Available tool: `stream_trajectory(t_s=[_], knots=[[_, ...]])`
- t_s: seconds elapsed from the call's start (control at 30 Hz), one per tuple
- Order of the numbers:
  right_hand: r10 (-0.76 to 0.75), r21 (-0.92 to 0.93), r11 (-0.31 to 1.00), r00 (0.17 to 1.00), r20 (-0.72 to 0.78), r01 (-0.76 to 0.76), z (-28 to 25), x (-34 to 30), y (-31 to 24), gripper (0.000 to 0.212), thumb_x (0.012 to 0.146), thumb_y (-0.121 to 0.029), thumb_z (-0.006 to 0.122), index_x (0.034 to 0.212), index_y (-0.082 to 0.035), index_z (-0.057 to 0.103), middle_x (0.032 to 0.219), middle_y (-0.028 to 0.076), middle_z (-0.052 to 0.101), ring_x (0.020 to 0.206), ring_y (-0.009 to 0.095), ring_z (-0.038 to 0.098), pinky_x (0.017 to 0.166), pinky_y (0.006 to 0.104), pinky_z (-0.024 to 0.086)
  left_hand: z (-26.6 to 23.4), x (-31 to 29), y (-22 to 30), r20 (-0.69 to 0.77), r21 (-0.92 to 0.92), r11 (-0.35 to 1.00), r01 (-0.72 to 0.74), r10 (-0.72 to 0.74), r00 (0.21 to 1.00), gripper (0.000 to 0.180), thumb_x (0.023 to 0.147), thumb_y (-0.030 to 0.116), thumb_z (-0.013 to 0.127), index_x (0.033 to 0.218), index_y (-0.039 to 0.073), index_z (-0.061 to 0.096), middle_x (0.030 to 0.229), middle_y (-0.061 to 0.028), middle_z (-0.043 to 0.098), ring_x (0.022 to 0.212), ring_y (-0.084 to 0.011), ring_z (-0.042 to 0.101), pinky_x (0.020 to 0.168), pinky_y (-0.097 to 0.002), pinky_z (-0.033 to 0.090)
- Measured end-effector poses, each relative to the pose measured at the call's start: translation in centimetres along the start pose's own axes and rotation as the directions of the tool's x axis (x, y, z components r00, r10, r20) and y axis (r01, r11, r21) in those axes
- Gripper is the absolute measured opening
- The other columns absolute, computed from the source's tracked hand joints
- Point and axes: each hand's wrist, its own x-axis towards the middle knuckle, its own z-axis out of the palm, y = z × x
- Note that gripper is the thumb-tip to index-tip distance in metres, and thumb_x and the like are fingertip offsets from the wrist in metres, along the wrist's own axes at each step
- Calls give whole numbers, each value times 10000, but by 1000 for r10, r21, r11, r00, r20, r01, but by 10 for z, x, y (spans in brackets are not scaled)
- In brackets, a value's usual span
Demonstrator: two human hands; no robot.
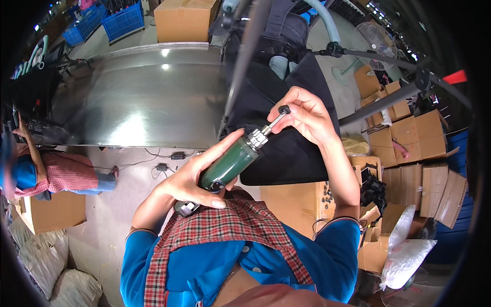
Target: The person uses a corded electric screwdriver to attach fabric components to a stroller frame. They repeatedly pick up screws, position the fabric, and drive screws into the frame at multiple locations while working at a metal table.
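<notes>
**benchguy:** So what's the deal with that green tool (228,165)? Looks like a stubby power driver of some sort, held up in front of the chest, above a steel table (138,97) and some black fabric gear (286,148).

**tinkerer:** Yeah, dark green round body, a bit glossy, with a silver knurled collar (258,138) at the nose and a thin metal shaft (273,123) ending in a black tip (284,109). There's a dark fitting at the tail end by the wrist.

**benchguy:** Heavy?

**tinkerer:** I'd guess solid and stiff, mostly metal inside, so some heft for its size. The smooth shell could be slippery, so the fat middle is the place to grab it. That's where the left hand (197,181) is, wrapped around the barrel with the forefinger laid along it.

**benchguy:** And the other hand?

**tinkerer:** The right hand (304,115) is closed in a pinch on the black tip, fingertips only. Makes sense to me: the shaft looks skinny, so I'd keep side loads off it.

**benchguy:** Fragile otherwise?

**tinkerer:** Doubt it, the body looks tough.
</notes>
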Motion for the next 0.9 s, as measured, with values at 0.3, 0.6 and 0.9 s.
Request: stream_trajectory(t_s=[0.3, 0.6, 0.9], knots=[[23, -17, 1000, 995, -98, -25, 21, 19, 12, 192, 1022, -125, 518, 1017, 64, 482, 1006, 332, 648, 891, 388, 719, 777, 444, 634, -74, -7, 17, 239, 4, 999, 49, -49, 970, 1163, 735, 165, 861, 1607, 148, 92, 1106, -65, 591, 869, -145, 599, 792, -306, 495], [54, -41, 997, 993, -101, -58, 19, 12, 5, 180, 1005, -106, 544, 1001, 59, 472, 991, 354, 639, 898, 402, 714, 793, 463, 631, -91, 7, -2, 339, 1, 999, -48, 45, 940, 1169, 690, 261, 882, 1599, 127, 159, 1415, -142, 513, 1172, -234, 582, 998, -337, 419], [51, 30, 998, 994, -93, -49, 2, 13, 11, 176, 1002, -105, 539, 1023, 57, 474, 1021, 367, 629, 892, 404, 714, 797, 442, 633, -90, 18, 2, 302, 17, 1000, -2, -3, 953, 1156, 708, 244, 876, 1597, 106, 150, 1387, -136, 522, 1128, -222, 585, 975, -333, 433]])
